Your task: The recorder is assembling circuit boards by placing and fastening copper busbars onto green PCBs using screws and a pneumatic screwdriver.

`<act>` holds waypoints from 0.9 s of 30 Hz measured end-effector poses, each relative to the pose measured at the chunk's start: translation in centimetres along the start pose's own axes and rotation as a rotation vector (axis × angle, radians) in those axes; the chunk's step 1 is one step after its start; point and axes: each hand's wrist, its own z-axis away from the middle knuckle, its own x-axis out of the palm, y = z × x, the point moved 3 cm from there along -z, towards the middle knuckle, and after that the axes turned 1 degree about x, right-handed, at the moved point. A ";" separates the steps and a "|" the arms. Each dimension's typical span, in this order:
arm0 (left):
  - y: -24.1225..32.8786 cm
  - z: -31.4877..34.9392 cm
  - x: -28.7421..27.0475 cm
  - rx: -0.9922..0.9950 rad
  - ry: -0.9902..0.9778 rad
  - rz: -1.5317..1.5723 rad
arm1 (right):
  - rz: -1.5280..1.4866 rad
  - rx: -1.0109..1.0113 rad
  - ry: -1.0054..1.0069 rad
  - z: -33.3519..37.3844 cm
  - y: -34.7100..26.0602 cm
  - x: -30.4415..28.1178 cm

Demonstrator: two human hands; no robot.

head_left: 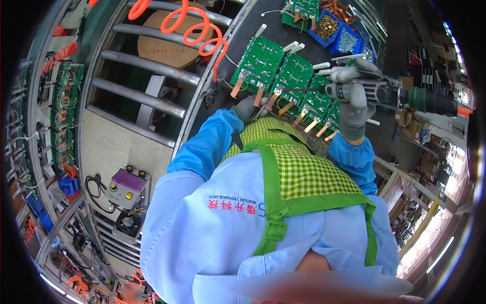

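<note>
Wrapped around a grey power screwdriver (377, 94) with a dark green rear end is my right hand (353, 101), in a grey glove. Its long thin bit points left, with the tip by a copper strip (272, 103) on a green circuit board (292, 72). My left hand (246, 108), also gloved, is closed at the ends of the copper strips along the boards' near edge, pinching one; part of its fingers is hidden. More green boards stand in the row, one at the left (259, 62) and another to the right (318, 91).
Blue bins hold brass-coloured screws (326, 25) and silver hardware (347, 41) beyond the boards. Left of the bench is a metal roller rack (147, 66) with an orange coiled hose (197, 30) above it. A purple-topped control box (126, 187) stands at lower left.
</note>
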 end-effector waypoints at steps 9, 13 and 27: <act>-0.4 -1.3 0.8 0.045 -0.295 0.208 | -0.083 -0.030 -0.004 1.0 1.6 -0.2; -0.6 -1.7 0.6 0.036 -0.313 0.204 | -0.110 -0.001 -0.099 0.8 1.5 0.1; -0.4 -1.4 1.5 0.091 -0.172 0.149 | 0.015 0.094 -0.001 1.6 1.7 0.6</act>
